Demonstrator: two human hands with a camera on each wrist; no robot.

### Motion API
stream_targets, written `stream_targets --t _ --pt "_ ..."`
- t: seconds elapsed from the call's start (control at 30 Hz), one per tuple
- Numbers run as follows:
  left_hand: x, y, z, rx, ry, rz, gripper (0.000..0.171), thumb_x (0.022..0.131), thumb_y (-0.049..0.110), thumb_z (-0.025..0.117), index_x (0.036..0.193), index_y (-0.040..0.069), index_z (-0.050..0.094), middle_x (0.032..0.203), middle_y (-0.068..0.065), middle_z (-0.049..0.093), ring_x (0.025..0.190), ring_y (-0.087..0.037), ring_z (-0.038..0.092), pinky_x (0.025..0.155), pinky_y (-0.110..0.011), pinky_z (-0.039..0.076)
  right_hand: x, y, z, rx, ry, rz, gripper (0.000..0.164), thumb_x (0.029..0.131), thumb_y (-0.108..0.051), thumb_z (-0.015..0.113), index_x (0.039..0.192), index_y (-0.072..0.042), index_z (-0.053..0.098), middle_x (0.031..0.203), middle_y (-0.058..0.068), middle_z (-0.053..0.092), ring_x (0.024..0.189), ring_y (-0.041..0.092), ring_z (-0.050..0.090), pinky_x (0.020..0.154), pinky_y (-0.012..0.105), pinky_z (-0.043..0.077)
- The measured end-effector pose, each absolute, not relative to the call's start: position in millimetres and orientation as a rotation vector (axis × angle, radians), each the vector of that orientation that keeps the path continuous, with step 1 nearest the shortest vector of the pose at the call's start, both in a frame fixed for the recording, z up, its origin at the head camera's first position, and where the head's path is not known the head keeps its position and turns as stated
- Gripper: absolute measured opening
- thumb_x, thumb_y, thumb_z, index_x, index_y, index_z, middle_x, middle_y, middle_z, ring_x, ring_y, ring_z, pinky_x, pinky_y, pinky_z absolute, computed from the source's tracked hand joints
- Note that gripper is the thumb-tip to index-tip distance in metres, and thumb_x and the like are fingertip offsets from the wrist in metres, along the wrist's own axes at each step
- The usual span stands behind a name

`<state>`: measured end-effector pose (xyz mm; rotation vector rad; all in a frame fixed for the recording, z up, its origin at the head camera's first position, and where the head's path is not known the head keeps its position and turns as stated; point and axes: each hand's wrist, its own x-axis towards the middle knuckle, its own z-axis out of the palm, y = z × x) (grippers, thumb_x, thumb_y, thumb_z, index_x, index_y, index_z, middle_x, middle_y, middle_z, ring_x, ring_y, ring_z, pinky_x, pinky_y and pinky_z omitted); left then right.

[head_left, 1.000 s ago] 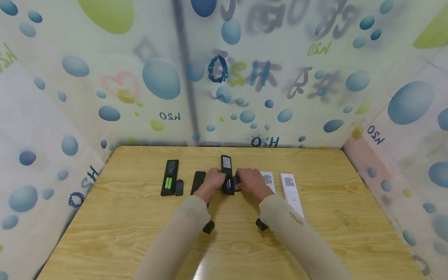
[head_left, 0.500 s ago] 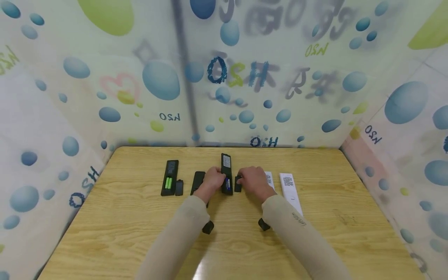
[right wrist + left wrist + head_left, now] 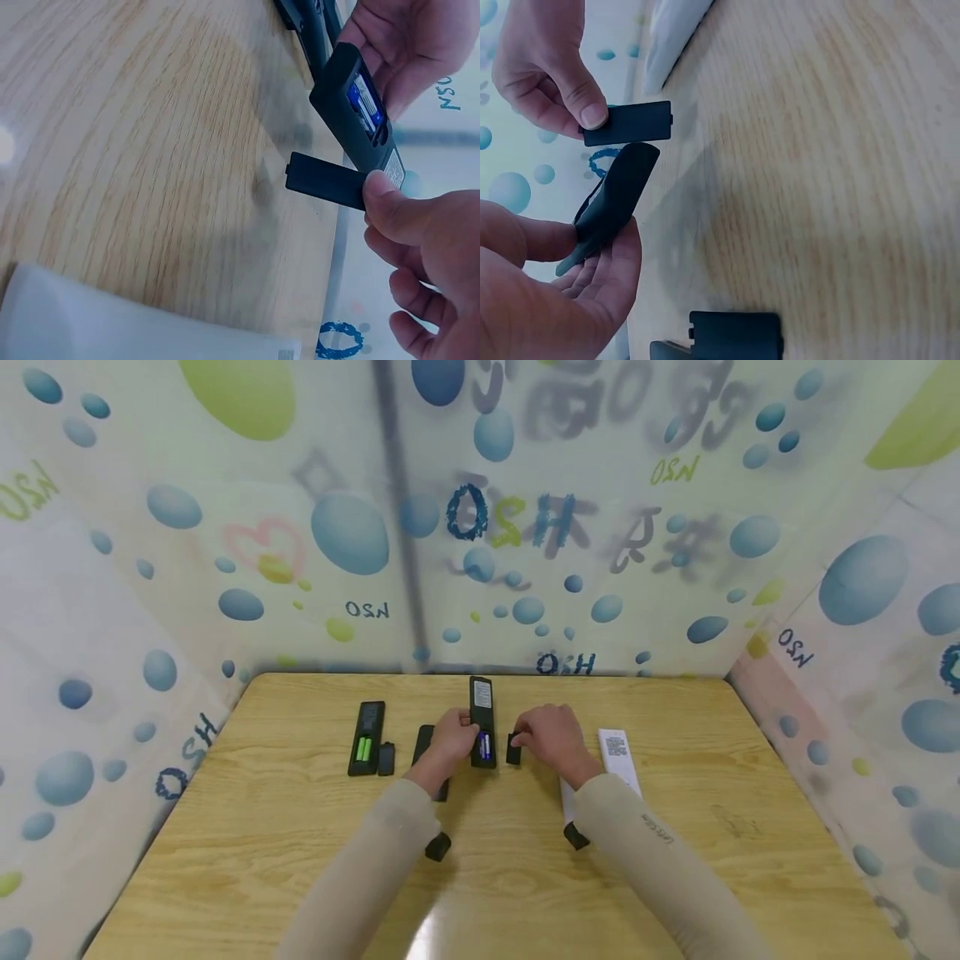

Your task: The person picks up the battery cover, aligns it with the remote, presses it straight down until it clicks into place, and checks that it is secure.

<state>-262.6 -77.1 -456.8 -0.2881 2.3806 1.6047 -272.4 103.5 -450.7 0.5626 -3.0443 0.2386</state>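
My left hand (image 3: 450,742) grips a black remote control (image 3: 482,714) by its side, raised and tilted above the table. Its battery compartment is uncovered, and blue batteries (image 3: 365,105) lie inside. Between thumb and fingers my right hand (image 3: 557,737) pinches a small black battery cover (image 3: 326,180). The cover is held just right of the remote in the head view, apart from it. In the left wrist view, the cover (image 3: 634,124) shows its flat face and an end tab, close to the remote's end (image 3: 622,184).
At left lies a black remote (image 3: 370,718) with green batteries, its cover (image 3: 386,759) beside it. Another black remote (image 3: 423,739) is partly hidden by my left hand. On the right are two white remotes, one in view (image 3: 618,756), the other (image 3: 567,802) mostly under my right arm.
My left hand has lifted the remote slightly and moved it a little away from me. My right hand has shifted right with the cover, now a little farther from the remote.
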Motion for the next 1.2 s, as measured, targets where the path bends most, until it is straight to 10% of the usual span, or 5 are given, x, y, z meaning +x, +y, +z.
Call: stream_targets --t 1.2 --pt "-230.4 -41.0 -486.1 0.055 2.117 1.766 0.045 0.098 0.001 0.05 0.142 -0.005 0.041 0.13 -0.023 0.053 0.116 -0.031 0.056 0.092 -0.042 0.054 -225.7 164.3 -434.4 0.54 -2.983 0.3 0.014 0.083 -0.038 0.074 0.087 -0.026 0.078 0.085 -0.009 0.074 0.086 0.019 0.06 0.086 0.045 0.042"
